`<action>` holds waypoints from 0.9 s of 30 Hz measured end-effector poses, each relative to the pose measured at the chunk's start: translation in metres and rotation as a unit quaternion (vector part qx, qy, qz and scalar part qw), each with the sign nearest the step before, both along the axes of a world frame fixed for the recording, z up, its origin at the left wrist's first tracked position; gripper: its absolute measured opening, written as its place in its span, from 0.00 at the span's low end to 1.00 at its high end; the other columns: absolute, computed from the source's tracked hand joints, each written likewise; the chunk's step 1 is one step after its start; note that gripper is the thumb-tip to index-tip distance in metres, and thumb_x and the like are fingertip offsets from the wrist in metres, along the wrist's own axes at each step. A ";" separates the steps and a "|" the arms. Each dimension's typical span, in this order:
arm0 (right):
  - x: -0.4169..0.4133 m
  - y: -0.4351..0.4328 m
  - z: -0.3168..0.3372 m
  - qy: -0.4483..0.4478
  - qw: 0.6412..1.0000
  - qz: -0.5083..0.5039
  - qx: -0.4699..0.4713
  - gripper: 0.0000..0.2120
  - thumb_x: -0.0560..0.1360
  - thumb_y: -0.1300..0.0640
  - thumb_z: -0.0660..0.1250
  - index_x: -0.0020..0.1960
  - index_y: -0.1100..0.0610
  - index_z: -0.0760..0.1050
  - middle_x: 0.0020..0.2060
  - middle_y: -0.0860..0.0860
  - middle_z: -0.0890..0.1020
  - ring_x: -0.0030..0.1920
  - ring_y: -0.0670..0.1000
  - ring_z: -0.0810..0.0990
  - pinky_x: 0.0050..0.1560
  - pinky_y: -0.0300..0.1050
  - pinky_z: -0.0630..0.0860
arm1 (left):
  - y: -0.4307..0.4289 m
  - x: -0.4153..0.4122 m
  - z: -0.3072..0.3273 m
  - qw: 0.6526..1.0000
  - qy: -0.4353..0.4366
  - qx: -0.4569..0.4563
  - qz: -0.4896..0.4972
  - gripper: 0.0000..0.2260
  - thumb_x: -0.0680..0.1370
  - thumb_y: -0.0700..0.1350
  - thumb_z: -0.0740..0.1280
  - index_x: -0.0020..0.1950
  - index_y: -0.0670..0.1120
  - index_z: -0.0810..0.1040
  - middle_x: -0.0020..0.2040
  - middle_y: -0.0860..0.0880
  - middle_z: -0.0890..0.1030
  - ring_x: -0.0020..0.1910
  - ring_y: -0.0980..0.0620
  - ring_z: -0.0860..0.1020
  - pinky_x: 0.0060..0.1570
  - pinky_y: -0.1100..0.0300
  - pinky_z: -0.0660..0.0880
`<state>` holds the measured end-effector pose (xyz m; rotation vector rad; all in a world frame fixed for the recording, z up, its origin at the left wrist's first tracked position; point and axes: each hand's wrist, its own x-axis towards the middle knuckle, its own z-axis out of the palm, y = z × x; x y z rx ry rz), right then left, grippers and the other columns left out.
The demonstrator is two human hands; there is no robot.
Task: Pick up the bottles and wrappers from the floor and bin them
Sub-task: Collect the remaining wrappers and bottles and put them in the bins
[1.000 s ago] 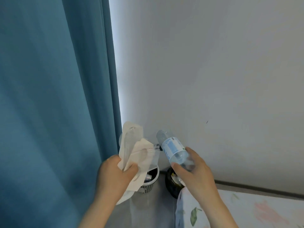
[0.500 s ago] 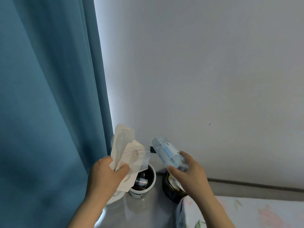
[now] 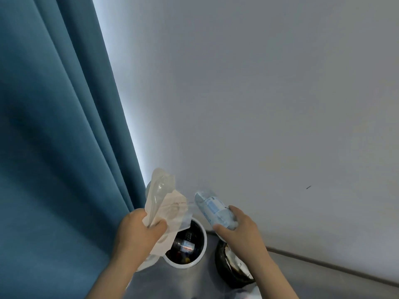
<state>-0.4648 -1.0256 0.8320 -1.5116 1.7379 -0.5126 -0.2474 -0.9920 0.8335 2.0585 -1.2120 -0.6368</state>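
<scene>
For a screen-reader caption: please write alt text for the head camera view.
The left hand grips crumpled clear wrappers, the right hand holds a clear plastic bottle, above a white-rimmed bin with rubbish inside and a dark bin beside it. Blue curtain at left.

Two bare hands show, the left hand (image 3: 138, 233) and the right hand (image 3: 243, 231); each runs into a bare forearm, the left forearm (image 3: 112, 275) and right forearm (image 3: 274, 275), down to the lower edge. Finer detail is too blurred to tell.

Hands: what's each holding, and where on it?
Left hand grips the wrappers around their middle; right hand holds the plastic bottle by its near end.
</scene>
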 end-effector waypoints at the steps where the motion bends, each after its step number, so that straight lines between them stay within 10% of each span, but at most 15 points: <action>1: 0.000 -0.012 -0.005 0.007 1.000 0.007 0.007 0.20 0.70 0.52 0.70 0.61 0.53 0.72 0.43 0.46 0.75 0.49 0.52 0.79 0.51 0.49 0.78 | -0.008 -0.001 -0.003 1.000 0.000 0.009 0.004 0.21 0.70 0.44 0.72 0.27 0.48 0.61 0.24 0.53 0.65 0.24 0.54 0.64 0.24 0.64 0.59; 27: 0.049 -0.136 -0.297 0.148 0.960 0.085 0.220 0.15 0.67 0.55 0.66 0.52 0.57 0.70 0.45 0.54 0.78 0.42 0.54 0.77 0.32 0.41 0.66 | -0.103 0.058 -0.268 0.964 -0.038 0.263 0.006 0.15 0.70 0.48 0.69 0.31 0.45 0.66 0.30 0.48 0.72 0.29 0.47 0.70 0.26 0.60 0.61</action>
